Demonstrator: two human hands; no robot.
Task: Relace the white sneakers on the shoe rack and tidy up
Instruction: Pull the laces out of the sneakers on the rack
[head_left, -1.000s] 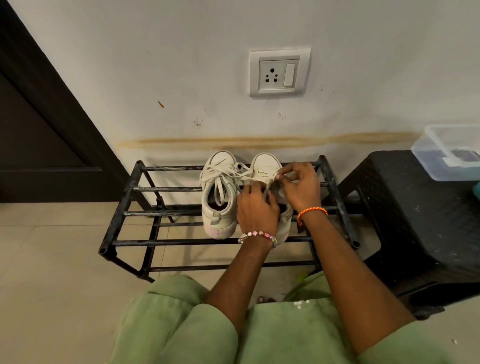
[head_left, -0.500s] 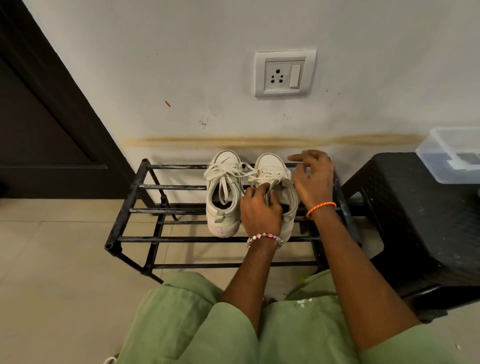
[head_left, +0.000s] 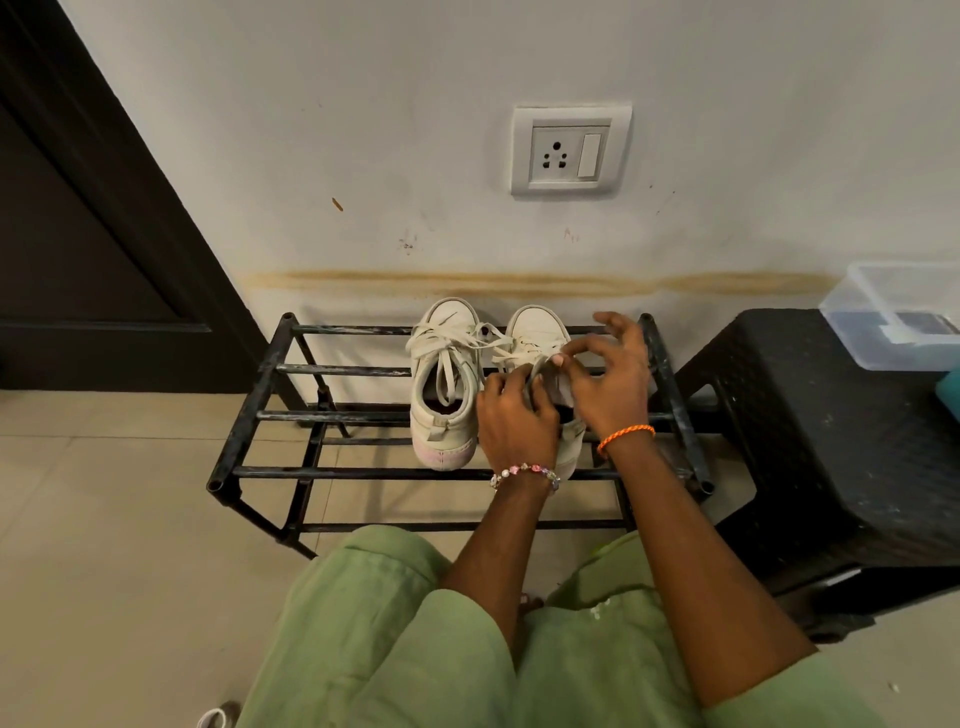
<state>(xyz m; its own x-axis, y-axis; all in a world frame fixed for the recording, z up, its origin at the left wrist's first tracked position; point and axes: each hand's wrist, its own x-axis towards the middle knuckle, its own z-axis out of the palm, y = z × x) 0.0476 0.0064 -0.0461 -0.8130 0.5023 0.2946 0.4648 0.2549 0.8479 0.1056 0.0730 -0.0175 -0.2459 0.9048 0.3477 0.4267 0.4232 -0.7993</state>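
Two white sneakers stand side by side, toes to the wall, on the top tier of a black metal shoe rack (head_left: 249, 415). The left sneaker (head_left: 442, 379) is laced, its lace ends hanging into the opening. Both of my hands are over the right sneaker (head_left: 535, 327). My left hand (head_left: 514, 421), with a beaded bracelet, covers its heel and pinches a lace loop (head_left: 537, 366). My right hand (head_left: 610, 384), with an orange band, pinches the same lace with thumb and forefinger, the other fingers spread.
A black plastic stool (head_left: 831, 441) stands right of the rack with a clear plastic box (head_left: 898, 312) on it. A dark door (head_left: 78, 249) is at the left. A wall socket (head_left: 569, 150) sits above the shoes. My green-clad knees fill the foreground.
My right hand, which had reached over the rack's back rail, has come back to the right sneaker and taken hold of the lace. The left hand stayed on the shoe.
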